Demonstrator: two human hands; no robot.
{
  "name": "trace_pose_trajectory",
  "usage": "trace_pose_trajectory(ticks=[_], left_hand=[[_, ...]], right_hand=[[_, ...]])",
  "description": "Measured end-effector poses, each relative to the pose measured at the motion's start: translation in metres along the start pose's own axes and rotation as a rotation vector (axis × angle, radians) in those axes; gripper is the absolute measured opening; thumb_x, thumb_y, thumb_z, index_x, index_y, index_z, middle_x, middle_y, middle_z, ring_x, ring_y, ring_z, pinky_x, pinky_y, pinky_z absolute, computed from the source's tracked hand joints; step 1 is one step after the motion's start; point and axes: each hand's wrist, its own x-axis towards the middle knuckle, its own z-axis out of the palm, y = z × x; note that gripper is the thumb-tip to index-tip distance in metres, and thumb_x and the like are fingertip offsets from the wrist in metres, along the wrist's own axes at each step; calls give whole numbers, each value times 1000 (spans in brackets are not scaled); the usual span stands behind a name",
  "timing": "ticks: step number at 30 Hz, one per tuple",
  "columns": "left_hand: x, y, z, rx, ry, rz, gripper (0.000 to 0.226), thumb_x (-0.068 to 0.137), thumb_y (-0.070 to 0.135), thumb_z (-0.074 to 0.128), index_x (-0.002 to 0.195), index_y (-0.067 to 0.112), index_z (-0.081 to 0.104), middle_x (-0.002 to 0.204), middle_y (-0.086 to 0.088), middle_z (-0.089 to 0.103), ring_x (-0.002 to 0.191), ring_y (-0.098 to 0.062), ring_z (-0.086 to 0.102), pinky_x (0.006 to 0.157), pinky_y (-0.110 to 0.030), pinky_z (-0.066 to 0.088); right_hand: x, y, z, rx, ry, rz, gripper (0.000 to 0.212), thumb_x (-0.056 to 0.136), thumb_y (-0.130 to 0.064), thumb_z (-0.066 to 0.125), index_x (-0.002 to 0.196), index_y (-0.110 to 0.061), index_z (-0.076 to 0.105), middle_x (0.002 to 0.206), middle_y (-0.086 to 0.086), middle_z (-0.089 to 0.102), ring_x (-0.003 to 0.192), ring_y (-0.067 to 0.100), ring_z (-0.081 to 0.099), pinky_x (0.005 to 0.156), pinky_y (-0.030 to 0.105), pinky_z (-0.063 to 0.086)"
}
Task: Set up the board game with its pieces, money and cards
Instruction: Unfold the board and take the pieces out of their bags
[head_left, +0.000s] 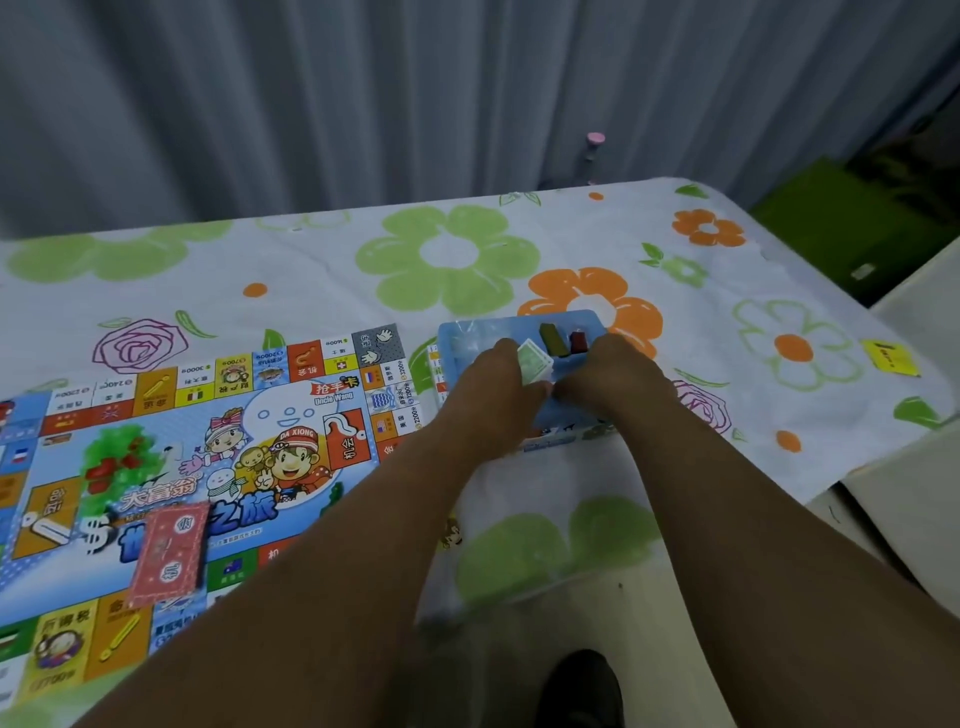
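The colourful game board (171, 467) lies flat on the left of the table, with a red card deck (166, 553) resting on its middle. To its right stands the blue game box (467, 332), holding a green piece (551, 339) and a red piece (578, 343) in its tray. Both my hands reach into the box. My left hand (496, 376) and my right hand (605, 371) together hold a small stack of green-white paper money (535, 359) over the tray. The tray's near part is hidden by my hands.
A floral cloth (447, 254) covers the table, whose right edge drops off near a white surface (914, 467). A yellow slip (889, 357) lies at the far right. A grey curtain hangs behind. A dark shoe (582, 691) shows below.
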Motion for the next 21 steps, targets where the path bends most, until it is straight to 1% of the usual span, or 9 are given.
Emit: trace_pose_trajectory(ticks=[2,5,8,10,11,13,15,18,21], left_hand=[[0,-1,0,2,5,-1,23,96,28,62,107,11,50,91,-5,54,76,-18,50,53,-25,31],[0,-1,1,1,13,5,24,96,28,62,109,11,51,92,-5,54,79,-19,51,53,-23,31],[1,0,2,4,18,11,23,95,27,63,108,12,51,94,-5,55,82,-19,52,54,-21,30],[1,-1,2,2,21,11,21,95,26,63,106,12,50,95,-6,55,83,-19,52,54,-21,30],[1,-1,1,1,21,9,21,95,25,63,107,12,50,96,-6,56,84,-19,52,54,-21,30],[1,-1,1,-4,21,6,24,95,25,63,110,11,52,97,-6,57,85,-20,53,54,-20,30],[0,0,1,-5,18,5,26,95,27,63,112,11,52,98,-6,57,86,-20,53,55,-20,31],[0,-1,0,-8,24,15,26,96,27,62,112,10,52,99,-8,58,84,-20,53,55,-21,31],[0,-1,-2,-18,29,18,24,96,26,62,112,10,52,100,-9,60,84,-21,53,55,-23,32]], right_hand=[[1,0,2,-18,10,-2,65,71,-29,76,132,-24,55,97,3,55,97,31,64,74,35,51],[0,0,1,-24,31,2,64,70,-31,78,129,-26,55,95,3,52,101,31,64,72,34,48],[0,1,1,-28,58,9,43,67,-34,80,96,-30,49,99,6,55,99,30,60,74,35,49],[0,3,2,-24,74,4,46,67,-33,81,75,-30,37,83,-1,51,86,26,57,66,32,47],[0,3,2,-13,86,-1,49,67,-31,82,70,-30,33,76,-5,46,78,23,55,61,29,43],[2,5,2,28,92,7,46,67,-30,83,73,-30,37,72,-8,43,69,19,52,53,25,36],[3,7,2,68,58,34,45,65,-29,83,83,-26,43,74,-5,47,72,21,57,57,27,42],[6,9,0,170,26,61,37,66,-23,83,81,-17,50,74,2,55,70,24,61,58,29,45],[9,11,-5,348,52,103,26,77,-12,75,87,-7,52,71,6,49,66,27,51,52,27,36]])
